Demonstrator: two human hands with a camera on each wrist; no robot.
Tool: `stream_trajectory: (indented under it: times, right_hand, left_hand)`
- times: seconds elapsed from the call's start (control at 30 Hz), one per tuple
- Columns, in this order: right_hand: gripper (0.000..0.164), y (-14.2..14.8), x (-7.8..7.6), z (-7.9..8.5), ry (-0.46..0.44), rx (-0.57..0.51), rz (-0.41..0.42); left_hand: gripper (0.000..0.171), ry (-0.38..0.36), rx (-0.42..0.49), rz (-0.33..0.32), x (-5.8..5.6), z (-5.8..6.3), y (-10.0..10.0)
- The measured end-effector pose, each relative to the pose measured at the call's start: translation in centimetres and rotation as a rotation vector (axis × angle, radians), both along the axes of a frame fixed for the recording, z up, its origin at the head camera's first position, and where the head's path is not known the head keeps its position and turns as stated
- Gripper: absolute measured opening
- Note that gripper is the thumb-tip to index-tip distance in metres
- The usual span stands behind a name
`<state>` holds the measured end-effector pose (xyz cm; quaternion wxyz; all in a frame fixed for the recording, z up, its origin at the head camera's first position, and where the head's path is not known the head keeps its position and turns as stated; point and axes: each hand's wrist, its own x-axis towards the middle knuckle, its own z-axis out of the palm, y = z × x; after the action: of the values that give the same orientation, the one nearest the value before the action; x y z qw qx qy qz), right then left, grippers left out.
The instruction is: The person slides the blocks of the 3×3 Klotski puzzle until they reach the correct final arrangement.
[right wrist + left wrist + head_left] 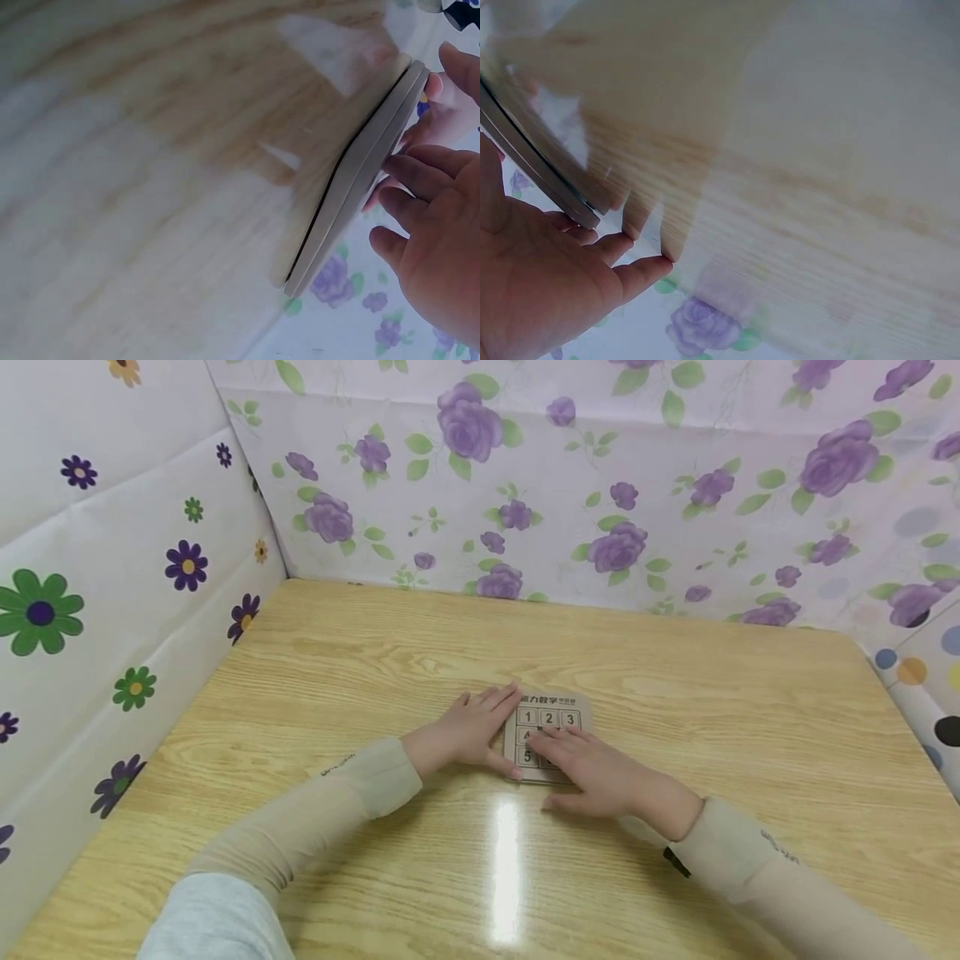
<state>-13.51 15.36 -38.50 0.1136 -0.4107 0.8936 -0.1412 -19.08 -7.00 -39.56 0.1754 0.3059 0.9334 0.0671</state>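
A square number sliding puzzle [553,700] lies flat on the table, with Chinese lettering along its top and numbered tiles in a grid. My left hand [468,735] touches its left side, the fingers stretched toward the upper corner and the thumb at the lower corner. Over the tiles, my right hand [600,772] rests its extended fingertips near the middle, covering several of them; its thumb is spread apart below the board. In the left wrist view, straight fingers [641,277] reach down to the tabletop beside the puzzle's edge [540,157]. The right wrist view shows fingertips on the puzzle's face.
The light wood-grain table [360,652] surrounds the puzzle and reflects a bright strip of light. A cloth with purple roses [468,422] hangs behind it, and a flowered white cloth [97,552] covers the left side. A dotted cloth hangs at the right.
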Motion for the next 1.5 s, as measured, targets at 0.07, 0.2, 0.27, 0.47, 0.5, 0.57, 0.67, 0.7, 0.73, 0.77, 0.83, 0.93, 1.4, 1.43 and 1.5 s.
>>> stream_trajectory:
  times: [0.07, 0.2, 0.27, 0.47, 0.5, 0.57, 0.67, 0.7, 0.73, 0.77, 0.83, 0.93, 1.4, 1.43, 1.5]
  right_hand:
    - [0.076, 0.1, -0.1, 0.0, -0.003, 0.000, 0.002]
    - [0.073, 0.8, -0.3, 0.4, 0.026, -0.019, -0.010]
    - [0.071, 1.3, -0.4, 0.7, 0.044, -0.037, -0.026]
    - [0.070, 3.2, 0.0, 0.5, 0.087, -0.047, -0.049]
    - [0.071, 3.4, 0.1, 0.4, 0.089, -0.044, -0.053]
    - [0.071, 3.8, 0.4, 0.3, 0.087, -0.038, -0.066]
    - [0.072, 4.2, 0.7, 0.3, 0.077, -0.032, -0.087]
    - [0.073, 4.2, 0.7, 0.4, 0.071, -0.028, -0.095]
    - [0.073, 4.2, 0.8, 0.4, 0.068, -0.025, -0.099]
    - [0.073, 4.2, 0.8, 0.4, 0.066, -0.022, -0.103]
    - [0.073, 4.2, 0.8, 0.4, 0.060, -0.013, -0.110]
    - [0.074, 3.9, 0.7, 0.4, 0.048, -0.005, -0.108]
    - [0.075, 2.5, 0.3, 0.0, 0.045, -0.034, -0.041]
    - [0.075, 2.6, 0.3, 0.1, 0.042, -0.035, -0.047]
    - [0.075, 2.8, 0.5, 0.2, 0.040, -0.039, -0.057]
  left_hand:
    - [0.122, -0.001, -0.005, -0.001, 0.0, 0.0, 0.0]
    - [0.123, 0.000, -0.004, -0.002, 0.0, -0.1, 0.0]
    - [0.123, 0.002, -0.005, -0.001, 0.0, -0.1, 0.0]
    - [0.123, 0.000, -0.002, -0.003, -0.1, -0.1, -0.1]
    - [0.123, -0.002, 0.000, -0.004, -0.1, -0.1, -0.1]
    - [0.123, -0.002, 0.006, -0.006, -0.2, -0.1, -0.1]
    - [0.123, -0.002, 0.014, -0.003, -0.2, 0.0, 0.0]
    - [0.123, -0.003, 0.010, -0.001, -0.2, 0.1, 0.0]
    - [0.123, -0.005, 0.006, 0.001, -0.2, 0.1, 0.0]
    - [0.123, -0.004, 0.003, 0.001, -0.2, 0.1, 0.0]
    - [0.123, -0.008, 0.005, 0.000, -0.1, 0.2, 0.0]
    - [0.123, -0.009, 0.010, -0.002, 0.0, 0.2, 0.0]
    - [0.122, 0.004, 0.002, -0.006, 0.0, 0.2, 0.1]
    - [0.122, 0.004, 0.003, -0.006, 0.0, 0.1, 0.0]
    - [0.122, 0.002, 0.005, -0.006, 0.0, 0.1, -0.1]
